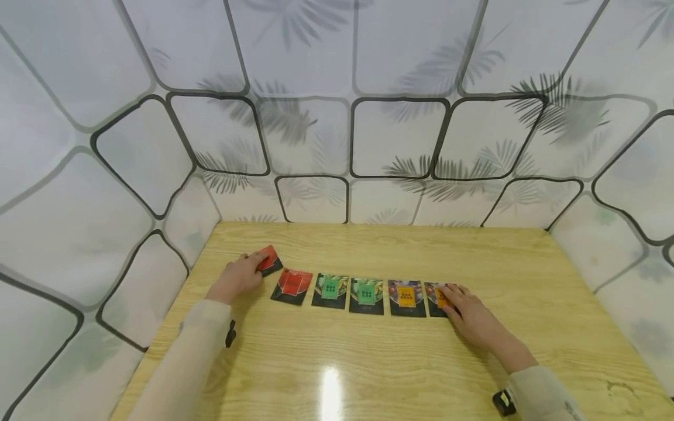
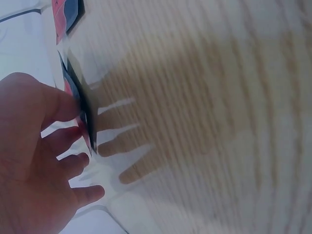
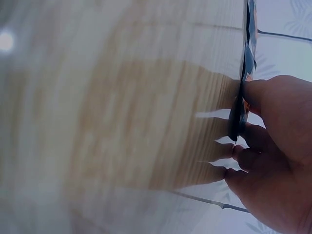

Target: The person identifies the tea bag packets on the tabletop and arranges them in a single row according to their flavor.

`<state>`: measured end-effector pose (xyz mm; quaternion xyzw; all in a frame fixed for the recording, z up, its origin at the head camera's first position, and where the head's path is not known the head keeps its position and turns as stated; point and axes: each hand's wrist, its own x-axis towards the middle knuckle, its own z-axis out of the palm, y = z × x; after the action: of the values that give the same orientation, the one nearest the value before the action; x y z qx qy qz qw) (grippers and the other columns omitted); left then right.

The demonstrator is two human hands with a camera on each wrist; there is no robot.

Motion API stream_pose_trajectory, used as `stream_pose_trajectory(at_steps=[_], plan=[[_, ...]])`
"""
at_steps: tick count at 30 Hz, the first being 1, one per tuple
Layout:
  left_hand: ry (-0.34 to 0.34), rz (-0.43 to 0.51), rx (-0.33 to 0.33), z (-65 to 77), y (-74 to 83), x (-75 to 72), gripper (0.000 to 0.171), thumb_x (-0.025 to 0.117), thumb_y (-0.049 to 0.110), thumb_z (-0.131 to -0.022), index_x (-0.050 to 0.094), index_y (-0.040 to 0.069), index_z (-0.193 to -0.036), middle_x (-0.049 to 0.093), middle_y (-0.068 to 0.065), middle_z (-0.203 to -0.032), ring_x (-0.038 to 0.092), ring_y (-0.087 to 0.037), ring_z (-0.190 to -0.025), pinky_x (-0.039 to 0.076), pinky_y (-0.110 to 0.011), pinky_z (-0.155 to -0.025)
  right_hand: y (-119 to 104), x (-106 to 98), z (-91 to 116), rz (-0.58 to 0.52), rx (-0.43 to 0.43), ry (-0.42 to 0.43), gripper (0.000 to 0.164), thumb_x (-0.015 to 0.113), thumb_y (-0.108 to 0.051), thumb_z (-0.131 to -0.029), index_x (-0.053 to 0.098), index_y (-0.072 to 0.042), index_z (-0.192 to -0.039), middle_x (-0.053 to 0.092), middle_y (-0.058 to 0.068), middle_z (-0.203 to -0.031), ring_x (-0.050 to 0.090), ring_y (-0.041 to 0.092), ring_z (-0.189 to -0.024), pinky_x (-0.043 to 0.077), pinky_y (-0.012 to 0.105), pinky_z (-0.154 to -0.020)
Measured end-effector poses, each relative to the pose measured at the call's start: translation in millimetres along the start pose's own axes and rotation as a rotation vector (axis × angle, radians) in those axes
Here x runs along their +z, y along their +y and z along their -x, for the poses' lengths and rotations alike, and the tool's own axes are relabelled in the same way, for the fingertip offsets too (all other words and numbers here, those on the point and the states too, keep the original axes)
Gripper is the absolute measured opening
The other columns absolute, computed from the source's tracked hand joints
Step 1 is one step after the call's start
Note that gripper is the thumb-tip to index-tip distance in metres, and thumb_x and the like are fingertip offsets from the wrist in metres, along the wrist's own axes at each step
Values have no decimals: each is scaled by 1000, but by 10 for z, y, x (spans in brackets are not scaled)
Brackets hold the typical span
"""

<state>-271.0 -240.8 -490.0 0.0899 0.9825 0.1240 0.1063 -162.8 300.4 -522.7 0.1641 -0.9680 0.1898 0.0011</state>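
At the left end of a row of small flat packets, my left hand point(image 1: 243, 277) pinches a red and black packet point(image 1: 271, 261) that sits askew from its neighbour. In the left wrist view the thumb and forefinger grip that packet point(image 2: 78, 100), seen nearly edge-on. My right hand point(image 1: 473, 318) holds the orange-labelled packet point(image 1: 436, 299) at the right end, covering its right part. The right wrist view shows this packet point(image 3: 238, 114) edge-on between thumb and forefinger. Between the hands lie another red packet point(image 1: 292, 286), two green-labelled packets point(image 1: 330, 290) and an orange-labelled one point(image 1: 407, 297).
The packets lie on a light wooden table point(image 1: 368, 362), across its middle. Pale patterned panels point(image 1: 310, 134) rise behind it and along both sides. A bright light reflection falls near the table's front.
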Motion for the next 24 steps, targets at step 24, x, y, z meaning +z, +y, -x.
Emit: stream_pose_trajectory(at_steps=[24], plan=[[109, -39, 135, 161, -24, 81, 51, 58, 15, -105, 50, 1, -154, 58, -41, -140, 66, -56, -114, 53, -66, -100, -17, -27, -1, -15, 15, -29, 53, 58, -16, -109, 46, 1, -157, 43, 35, -159, 36, 61, -146, 34, 76, -114]])
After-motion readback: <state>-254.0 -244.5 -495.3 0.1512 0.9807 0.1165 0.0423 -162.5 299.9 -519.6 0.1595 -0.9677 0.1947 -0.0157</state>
